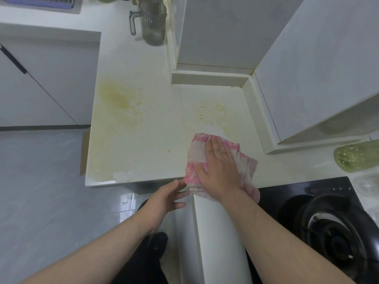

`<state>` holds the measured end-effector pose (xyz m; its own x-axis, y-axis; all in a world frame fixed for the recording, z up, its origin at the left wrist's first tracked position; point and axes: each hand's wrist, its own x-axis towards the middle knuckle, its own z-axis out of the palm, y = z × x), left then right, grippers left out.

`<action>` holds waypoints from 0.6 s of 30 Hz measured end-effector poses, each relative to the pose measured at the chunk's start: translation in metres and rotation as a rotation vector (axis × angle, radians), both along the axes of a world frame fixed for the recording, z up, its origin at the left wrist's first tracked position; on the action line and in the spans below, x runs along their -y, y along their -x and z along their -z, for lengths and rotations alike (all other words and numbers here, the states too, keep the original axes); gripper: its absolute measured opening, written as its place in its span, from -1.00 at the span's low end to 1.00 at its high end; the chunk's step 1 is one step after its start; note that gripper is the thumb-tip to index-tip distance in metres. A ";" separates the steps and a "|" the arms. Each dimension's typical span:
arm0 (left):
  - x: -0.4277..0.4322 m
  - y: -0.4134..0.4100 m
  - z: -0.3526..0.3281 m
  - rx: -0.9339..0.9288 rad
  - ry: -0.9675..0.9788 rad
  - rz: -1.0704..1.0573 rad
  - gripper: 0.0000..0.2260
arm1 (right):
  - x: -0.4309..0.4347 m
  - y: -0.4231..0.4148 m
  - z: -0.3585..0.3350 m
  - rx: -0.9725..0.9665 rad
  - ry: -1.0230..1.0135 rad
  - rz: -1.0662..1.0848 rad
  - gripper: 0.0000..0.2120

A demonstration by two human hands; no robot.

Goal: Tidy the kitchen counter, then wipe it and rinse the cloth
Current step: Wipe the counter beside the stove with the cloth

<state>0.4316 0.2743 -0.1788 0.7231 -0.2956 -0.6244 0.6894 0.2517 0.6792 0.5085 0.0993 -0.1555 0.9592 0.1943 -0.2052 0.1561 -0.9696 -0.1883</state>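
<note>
Head view: pressing cloth [196,148] onto desk [143,140] with flat right hand [220,167] fingers [213,144]; stain [211,113] just ahead; left hand [164,197] open, empty

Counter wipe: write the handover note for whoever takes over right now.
Right hand: flat, pressing the pink cloth on the counter near its front edge.
Left hand: open, at the counter edge beside the cloth; contact unclear.
Done: wiping apparently begun; glass jug stands at the far end.
Left: yellow stain ahead of the cloth, larger stain to its left, then rinse the cloth.
</note>
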 end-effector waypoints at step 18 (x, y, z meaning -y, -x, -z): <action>-0.033 -0.150 -0.102 0.606 -0.605 0.096 -0.70 | -0.013 -0.065 0.003 0.054 -0.022 0.003 -0.17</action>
